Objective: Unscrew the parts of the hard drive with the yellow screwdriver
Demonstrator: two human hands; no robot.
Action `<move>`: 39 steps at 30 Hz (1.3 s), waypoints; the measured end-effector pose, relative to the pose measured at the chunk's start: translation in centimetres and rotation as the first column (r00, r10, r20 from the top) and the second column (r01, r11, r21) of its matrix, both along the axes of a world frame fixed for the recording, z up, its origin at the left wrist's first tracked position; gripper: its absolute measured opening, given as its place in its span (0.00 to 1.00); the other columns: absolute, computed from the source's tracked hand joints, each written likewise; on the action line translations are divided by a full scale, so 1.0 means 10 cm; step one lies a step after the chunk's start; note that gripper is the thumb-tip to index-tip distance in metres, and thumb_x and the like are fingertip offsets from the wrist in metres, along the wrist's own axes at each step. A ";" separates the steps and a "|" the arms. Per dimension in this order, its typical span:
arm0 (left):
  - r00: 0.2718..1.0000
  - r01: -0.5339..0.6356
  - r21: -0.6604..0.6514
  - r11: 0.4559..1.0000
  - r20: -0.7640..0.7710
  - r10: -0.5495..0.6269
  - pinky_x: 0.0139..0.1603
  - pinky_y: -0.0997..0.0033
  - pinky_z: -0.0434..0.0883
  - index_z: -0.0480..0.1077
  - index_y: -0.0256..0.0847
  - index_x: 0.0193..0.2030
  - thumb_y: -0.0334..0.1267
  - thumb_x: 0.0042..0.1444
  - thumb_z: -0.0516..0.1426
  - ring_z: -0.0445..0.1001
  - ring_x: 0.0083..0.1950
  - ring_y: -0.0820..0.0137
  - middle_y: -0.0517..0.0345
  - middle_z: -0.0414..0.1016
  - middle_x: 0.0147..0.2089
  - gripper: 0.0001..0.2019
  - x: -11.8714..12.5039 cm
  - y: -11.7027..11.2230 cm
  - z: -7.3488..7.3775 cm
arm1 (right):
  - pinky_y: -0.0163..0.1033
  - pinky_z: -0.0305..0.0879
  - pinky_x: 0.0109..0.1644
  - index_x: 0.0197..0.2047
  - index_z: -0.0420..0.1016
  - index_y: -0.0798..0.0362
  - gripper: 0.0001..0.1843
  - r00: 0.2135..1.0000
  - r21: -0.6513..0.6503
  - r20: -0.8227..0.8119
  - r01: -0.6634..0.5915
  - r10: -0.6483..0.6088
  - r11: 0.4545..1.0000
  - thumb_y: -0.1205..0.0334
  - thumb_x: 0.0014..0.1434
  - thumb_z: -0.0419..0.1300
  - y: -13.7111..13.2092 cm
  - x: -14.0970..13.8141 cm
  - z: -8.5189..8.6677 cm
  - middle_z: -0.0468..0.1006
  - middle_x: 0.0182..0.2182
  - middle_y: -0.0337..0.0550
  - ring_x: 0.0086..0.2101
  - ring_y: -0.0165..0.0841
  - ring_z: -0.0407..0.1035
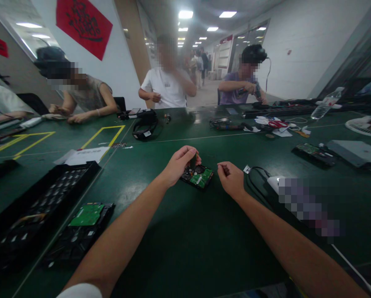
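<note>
A hard drive (198, 176) lies board-up on the green table (179, 231), its green circuit board facing me. My left hand (181, 162) hovers over the drive's far left corner, fingers pinched on a small dark green part held upright. My right hand (230, 178) sits just right of the drive, fingers curled in a loose fist with thumb and forefinger pinched; whether anything small is between them I cannot tell.
A black slotted tray (33, 207) and a second drive with a green board (87, 215) lie at left. A black cable (256, 182) and a white device are at right. Further right sit another drive (312, 151) and a grey laptop (356, 151). Three people sit across the table.
</note>
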State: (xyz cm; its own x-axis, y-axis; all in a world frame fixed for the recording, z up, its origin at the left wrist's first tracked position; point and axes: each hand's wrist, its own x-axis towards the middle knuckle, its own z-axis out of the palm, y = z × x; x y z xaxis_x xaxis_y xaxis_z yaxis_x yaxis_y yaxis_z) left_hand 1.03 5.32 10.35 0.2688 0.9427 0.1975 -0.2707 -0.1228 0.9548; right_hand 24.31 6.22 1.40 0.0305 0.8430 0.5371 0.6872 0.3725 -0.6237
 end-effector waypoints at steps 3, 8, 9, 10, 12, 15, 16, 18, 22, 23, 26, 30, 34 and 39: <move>0.978 -0.092 0.157 0.983 -0.169 0.118 0.47 0.67 0.70 0.73 0.40 0.41 0.52 0.64 0.59 0.73 0.40 0.68 0.55 0.76 0.39 0.15 -0.03 0.00 0.04 | 0.45 0.71 0.43 0.44 0.78 0.47 0.12 0.983 0.066 0.097 -0.162 0.156 0.984 0.54 0.69 0.53 -0.07 -0.07 0.04 0.81 0.40 0.46 0.37 0.40 0.75; 0.844 -0.193 0.447 0.873 -0.378 0.380 0.48 0.67 0.68 0.78 0.41 0.45 0.45 0.66 0.57 0.73 0.45 0.66 0.53 0.76 0.44 0.12 -0.08 -0.05 0.15 | 0.48 0.71 0.47 0.48 0.76 0.48 0.11 0.910 0.128 0.241 -0.373 0.336 0.919 0.58 0.70 0.54 -0.12 -0.12 0.11 0.79 0.42 0.49 0.43 0.42 0.73; 0.842 -0.196 0.463 0.864 -0.372 0.390 0.48 0.67 0.68 0.77 0.42 0.46 0.44 0.65 0.57 0.73 0.44 0.66 0.54 0.76 0.43 0.11 -0.08 -0.07 0.17 | 0.49 0.70 0.48 0.49 0.76 0.48 0.11 0.902 0.133 0.259 -0.387 0.345 0.912 0.59 0.70 0.54 -0.12 -0.13 0.12 0.78 0.43 0.49 0.44 0.43 0.73; 0.844 -0.198 0.476 0.857 -0.361 0.396 0.48 0.67 0.68 0.77 0.42 0.47 0.42 0.65 0.58 0.73 0.43 0.66 0.54 0.76 0.43 0.10 -0.08 -0.08 0.19 | 0.50 0.70 0.49 0.50 0.76 0.48 0.10 0.895 0.137 0.274 -0.398 0.351 0.907 0.59 0.70 0.55 -0.13 -0.14 0.12 0.78 0.44 0.50 0.45 0.43 0.72; 0.848 -0.204 0.498 0.843 -0.341 0.407 0.48 0.67 0.68 0.76 0.43 0.46 0.40 0.63 0.59 0.73 0.42 0.67 0.55 0.76 0.42 0.08 -0.06 -0.11 0.21 | 0.51 0.70 0.51 0.51 0.75 0.47 0.10 0.886 0.145 0.293 -0.412 0.359 0.899 0.59 0.70 0.55 -0.15 -0.17 0.12 0.77 0.45 0.50 0.46 0.43 0.72; 0.832 -0.228 0.529 0.817 -0.329 0.446 0.48 0.66 0.68 0.74 0.42 0.46 0.37 0.63 0.59 0.73 0.42 0.67 0.55 0.75 0.42 0.07 -0.02 -0.14 0.22 | 0.53 0.70 0.52 0.51 0.75 0.47 0.10 0.875 0.149 0.314 -0.429 0.369 0.891 0.59 0.70 0.56 -0.17 -0.20 0.11 0.76 0.47 0.50 0.48 0.44 0.71; 0.819 -0.246 0.543 0.803 -0.326 0.472 0.48 0.66 0.68 0.74 0.42 0.46 0.37 0.62 0.59 0.73 0.43 0.66 0.55 0.75 0.42 0.07 -0.02 -0.14 0.23 | 0.53 0.70 0.52 0.51 0.75 0.47 0.10 0.874 0.146 0.318 -0.428 0.368 0.892 0.58 0.69 0.57 -0.17 -0.20 0.11 0.76 0.48 0.51 0.48 0.44 0.71; 0.783 -0.281 0.580 0.765 -0.323 0.532 0.48 0.65 0.68 0.75 0.42 0.44 0.36 0.61 0.60 0.72 0.43 0.66 0.54 0.74 0.43 0.06 -0.02 -0.14 0.23 | 0.53 0.69 0.53 0.51 0.75 0.47 0.10 0.875 0.147 0.322 -0.423 0.361 0.894 0.58 0.69 0.57 -0.18 -0.21 0.10 0.75 0.49 0.51 0.50 0.45 0.70; 0.714 -0.231 0.643 0.730 -0.397 0.576 0.46 0.65 0.68 0.74 0.41 0.42 0.37 0.64 0.57 0.72 0.43 0.66 0.54 0.74 0.42 0.05 -0.05 -0.12 0.21 | 0.54 0.68 0.55 0.52 0.74 0.49 0.11 0.864 0.132 0.347 -0.429 0.363 0.894 0.56 0.69 0.58 -0.20 -0.20 0.10 0.74 0.51 0.53 0.52 0.45 0.69; 0.701 -0.215 0.649 0.730 -0.418 0.577 0.45 0.65 0.69 0.74 0.41 0.41 0.37 0.64 0.57 0.72 0.42 0.66 0.54 0.74 0.42 0.05 -0.06 -0.12 0.21 | 0.54 0.68 0.55 0.52 0.73 0.50 0.12 0.859 0.128 0.357 -0.433 0.366 0.892 0.56 0.69 0.58 -0.21 -0.20 0.10 0.73 0.52 0.54 0.53 0.46 0.68; 0.674 -0.183 0.668 0.721 -0.449 0.587 0.44 0.65 0.70 0.73 0.41 0.41 0.37 0.65 0.56 0.73 0.41 0.67 0.55 0.75 0.41 0.05 -0.07 -0.10 0.20 | 0.57 0.66 0.58 0.55 0.72 0.51 0.16 0.845 0.112 0.382 -0.444 0.374 0.889 0.52 0.68 0.59 -0.22 -0.20 0.10 0.71 0.54 0.56 0.55 0.48 0.66; 0.618 -0.152 0.739 0.657 -0.447 0.646 0.45 0.66 0.71 0.73 0.41 0.41 0.35 0.65 0.56 0.73 0.41 0.68 0.55 0.74 0.40 0.04 -0.05 -0.12 0.22 | 0.60 0.63 0.60 0.57 0.70 0.51 0.23 0.820 0.050 0.420 -0.449 0.389 0.892 0.46 0.67 0.60 -0.24 -0.22 0.13 0.67 0.58 0.58 0.58 0.50 0.63; 0.579 -0.084 0.772 0.630 -0.477 0.662 0.46 0.66 0.72 0.73 0.41 0.42 0.36 0.66 0.55 0.73 0.42 0.68 0.55 0.74 0.41 0.05 -0.05 -0.16 0.26 | 0.60 0.63 0.61 0.56 0.69 0.52 0.27 0.803 -0.001 0.430 -0.456 0.412 0.890 0.41 0.63 0.63 -0.25 -0.23 0.14 0.66 0.58 0.59 0.58 0.52 0.62; 0.510 -0.036 0.804 0.594 -0.497 0.702 0.47 0.66 0.72 0.73 0.41 0.44 0.40 0.68 0.55 0.75 0.43 0.67 0.52 0.75 0.43 0.08 -0.05 -0.18 0.26 | 0.62 0.62 0.62 0.60 0.66 0.51 0.33 0.790 -0.027 0.428 -0.474 0.439 0.880 0.40 0.60 0.66 -0.24 -0.24 0.14 0.63 0.60 0.60 0.61 0.54 0.60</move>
State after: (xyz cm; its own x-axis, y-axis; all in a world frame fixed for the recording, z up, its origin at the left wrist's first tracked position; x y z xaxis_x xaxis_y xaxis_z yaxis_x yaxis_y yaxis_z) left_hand 0.55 3.51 12.98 0.2730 0.6715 0.6889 0.6868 -0.6374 0.3492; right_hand 21.86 3.86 2.79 -0.5840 0.6581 0.4752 0.6087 0.7424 -0.2800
